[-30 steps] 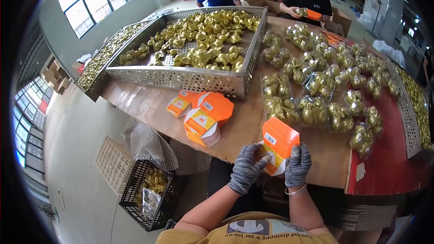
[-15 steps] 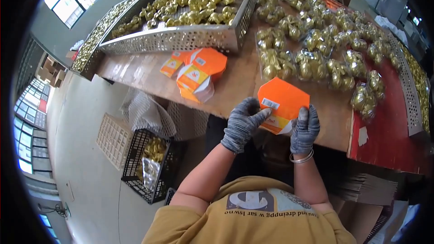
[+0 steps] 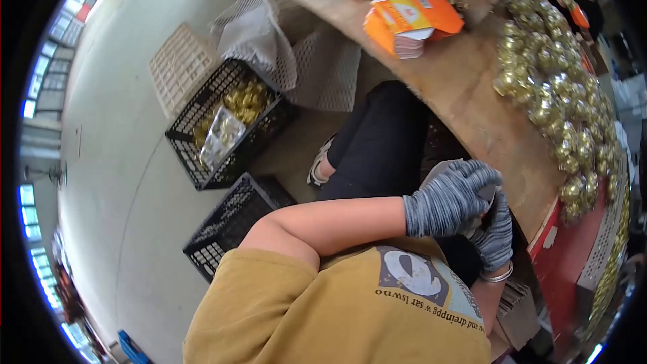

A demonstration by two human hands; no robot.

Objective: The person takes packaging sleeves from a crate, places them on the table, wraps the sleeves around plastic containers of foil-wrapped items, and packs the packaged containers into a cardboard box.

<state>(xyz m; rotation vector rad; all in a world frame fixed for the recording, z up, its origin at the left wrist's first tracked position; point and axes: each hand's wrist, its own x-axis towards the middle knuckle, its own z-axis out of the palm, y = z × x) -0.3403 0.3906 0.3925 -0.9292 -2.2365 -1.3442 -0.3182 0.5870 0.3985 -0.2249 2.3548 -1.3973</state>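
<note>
A piece of card (image 3: pixel 488 193) shows pale and plain between the gloves, over the lap, just off the front edge of the worktop (image 3: pixel 472 104); perhaps it is held low and close so both hands can work round it. Most of it is covered, so which way it points and where its long axis runs cannot be told. The left hand (image 3: pixel 453 199) wraps over it, fingers bent and gripping. The right hand (image 3: pixel 495 236) is beneath and partly hidden; whether its fingers close on the card cannot be told.

Flat orange boxes (image 3: pixel 404 15) lie stacked at the worktop's front edge, their pale ends towards that edge, probably for easy reach. Gold packs (image 3: pixel 563 91) crowd its right side. On the floor, a black crate (image 3: pixel 183 154) holds more gold packs.
</note>
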